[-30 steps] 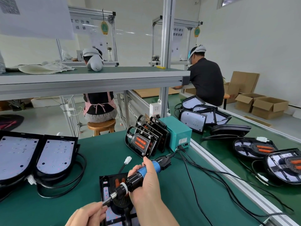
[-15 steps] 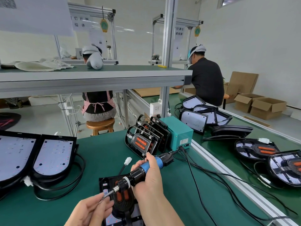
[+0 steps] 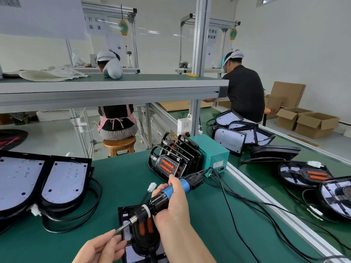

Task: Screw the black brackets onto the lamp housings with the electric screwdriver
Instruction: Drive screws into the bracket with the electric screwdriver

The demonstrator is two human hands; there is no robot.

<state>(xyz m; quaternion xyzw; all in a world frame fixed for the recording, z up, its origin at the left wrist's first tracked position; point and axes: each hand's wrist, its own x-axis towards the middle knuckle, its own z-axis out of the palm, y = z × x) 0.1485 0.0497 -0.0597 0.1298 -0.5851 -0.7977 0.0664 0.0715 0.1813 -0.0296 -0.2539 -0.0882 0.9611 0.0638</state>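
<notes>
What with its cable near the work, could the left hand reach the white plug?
Likely not: the left hand pinches the bit tip, and the screwdriver crosses its way to the white plug.

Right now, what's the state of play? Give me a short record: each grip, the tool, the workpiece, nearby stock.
right grip: wrapped round the electric screwdriver, which angles down to the left
left grip: pinches the bit's tip
workpiece: lamp housing flat on the green mat, beneath the tool
stock: stacked housings leaning against the teal box
screw: not visible
</notes>
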